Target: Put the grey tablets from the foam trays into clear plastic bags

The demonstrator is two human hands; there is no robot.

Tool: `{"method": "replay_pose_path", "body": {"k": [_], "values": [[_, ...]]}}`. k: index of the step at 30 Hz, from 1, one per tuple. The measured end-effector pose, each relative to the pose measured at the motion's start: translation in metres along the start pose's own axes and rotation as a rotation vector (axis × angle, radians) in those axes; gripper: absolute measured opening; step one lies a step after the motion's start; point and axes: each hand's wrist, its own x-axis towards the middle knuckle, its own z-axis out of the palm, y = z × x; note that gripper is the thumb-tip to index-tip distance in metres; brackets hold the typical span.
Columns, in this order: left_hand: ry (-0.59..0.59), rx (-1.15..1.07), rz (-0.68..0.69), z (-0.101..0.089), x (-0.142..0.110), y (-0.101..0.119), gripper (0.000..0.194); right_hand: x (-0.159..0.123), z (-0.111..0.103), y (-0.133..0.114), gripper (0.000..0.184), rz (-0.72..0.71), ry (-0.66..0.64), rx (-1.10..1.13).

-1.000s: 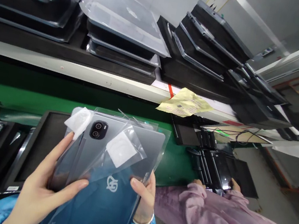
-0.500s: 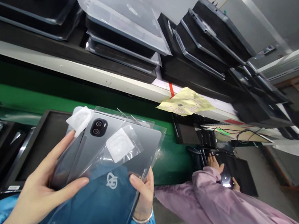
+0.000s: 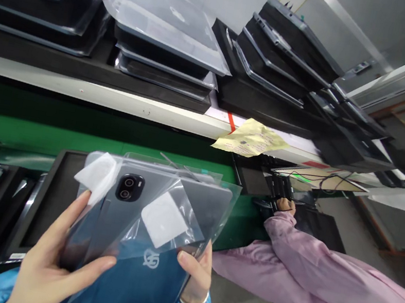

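Tablet (image 3: 162, 202), grey with its camera side up, sits half inside a clear plastic bag (image 3: 191, 212) held up in front of the person, above a green conveyor belt (image 3: 33, 134). The left hand (image 3: 53, 261) cradles its lower left edge with fingers spread, while the right hand (image 3: 196, 276) pinches the lower right edge. It looks stiff, thin and breakable, and the bag slippery, so gripping both side edges seems safest.
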Motion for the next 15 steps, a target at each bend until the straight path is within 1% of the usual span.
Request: {"method": "replay_pose_path", "body": {"k": [4, 8, 13, 15], "values": [[0.014, -0.004, -0.014, -0.002, 0.000, -0.004, 0.082, -0.002, -0.001, 0.000, 0.049, -0.004, 0.006, 0.002], [0.040, -0.040, 0.026, 0.001, -0.001, 0.000, 0.082, -0.004, -0.005, 0.003, 0.047, -0.022, 0.029, 0.002], [0.064, -0.103, 0.013, 0.008, -0.004, 0.009, 0.080, -0.006, -0.016, 0.013, 0.052, -0.049, 0.045, -0.023], [0.081, -0.118, -0.006, 0.009, -0.006, 0.011, 0.081, -0.006, -0.023, 0.018, 0.051, -0.104, 0.042, -0.056]]}}
